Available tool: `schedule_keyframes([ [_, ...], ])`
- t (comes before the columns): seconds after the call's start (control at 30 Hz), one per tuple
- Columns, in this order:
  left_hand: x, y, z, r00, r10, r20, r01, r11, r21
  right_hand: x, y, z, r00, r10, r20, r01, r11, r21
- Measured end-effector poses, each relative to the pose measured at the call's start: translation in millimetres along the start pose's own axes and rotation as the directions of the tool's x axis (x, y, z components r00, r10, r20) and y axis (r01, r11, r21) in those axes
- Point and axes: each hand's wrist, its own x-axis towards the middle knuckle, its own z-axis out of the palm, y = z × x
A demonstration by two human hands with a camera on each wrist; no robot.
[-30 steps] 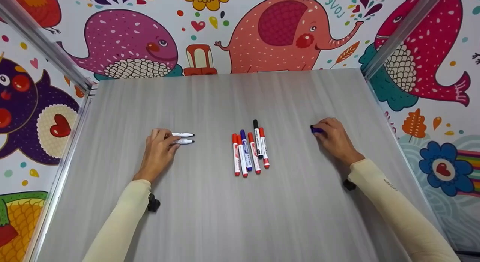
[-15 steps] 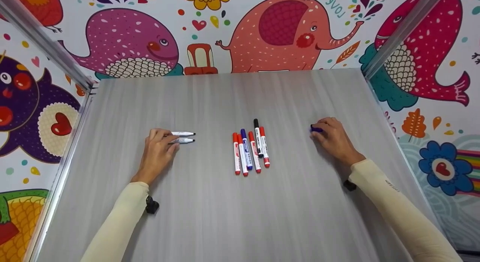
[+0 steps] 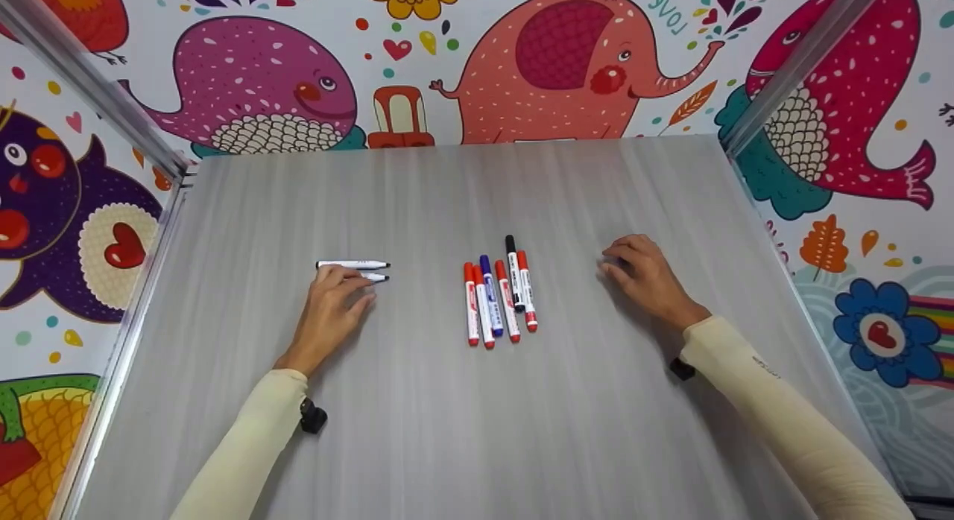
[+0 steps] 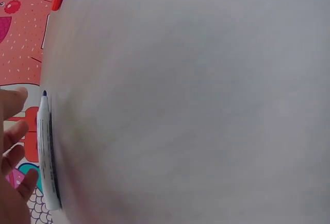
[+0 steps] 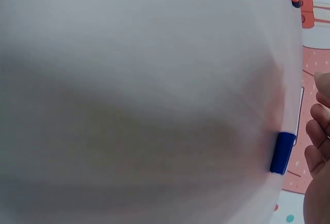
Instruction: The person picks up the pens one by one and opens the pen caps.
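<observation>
Two uncapped markers [image 3: 350,265] lay horizontally left of the head view's centre, tips pointing right; the left hand [image 3: 326,311], fingers loosely parted, gripping nothing, partly covered the lower one. In the right wrist view's lower right, a blue cap [image 5: 282,153], long axis near-vertical, rested near the empty, loosely curved right hand [image 3: 647,280]. Six capped markers [image 3: 491,296] lay mid-frame.

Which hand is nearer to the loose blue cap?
Right. The right hand is close beside the blue cap; the left hand is farther away, beyond the capped markers.
</observation>
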Motion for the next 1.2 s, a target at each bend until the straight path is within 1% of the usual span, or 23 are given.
schedule_keyframes([
  [0.1,0.4,3.2,3.2,1.000,0.021,-0.002,-0.021,1.000,0.001,1.4,-3.8,5.0,1.000,0.000,0.017,0.000,1.000,0.011],
  [0.2,0.7,7.8,5.6,1.000,0.030,-0.004,-0.030,1.000,-0.003,2.9,-7.7,9.2,0.999,0.017,0.043,-0.017,1.000,0.017],
  [0.37,0.7,14.1,11.0,0.999,0.047,-0.003,-0.047,0.998,-0.029,4.4,-14.9,14.4,0.994,0.067,0.082,-0.069,0.997,0.027],
  [0.5,0.2,17.2,16.5,0.998,0.056,0.000,-0.056,0.998,-0.036,5.6,-21.3,17.9,0.985,0.123,0.124,-0.127,0.992,0.022],
  [0.57,-0.2,19.5,19.0,0.999,0.051,0.005,-0.051,0.998,-0.037,6.7,-23.9,19.7,0.980,0.142,0.140,-0.147,0.989,0.020],
  [0.67,-0.6,23.9,22.2,0.999,0.039,0.017,-0.039,0.998,-0.043,9.2,-26.8,23.0,0.976,0.151,0.159,-0.157,0.987,0.021],
  [0.87,-0.1,31.4,30.2,0.999,0.023,0.039,-0.021,0.998,-0.060,12.5,-31.5,30.7,0.976,0.134,0.171,-0.141,0.989,0.030],
  [1.03,-1.1,38.1,36.7,0.997,-0.015,0.072,0.021,0.996,-0.085,16.8,-37.0,36.9,0.977,0.115,0.177,-0.125,0.991,0.044],
  [1.1,-2.1,40.7,39.6,0.996,-0.026,0.081,0.034,0.995,-0.099,19.2,-40.8,39.5,0.975,0.115,0.190,-0.127,0.991,0.050],
  [1.2,-3.8,43.3,44.9,0.996,-0.027,0.079,0.036,0.993,-0.112,23.1,-47.6,43.5,0.970,0.115,0.213,-0.131,0.989,0.064],
])
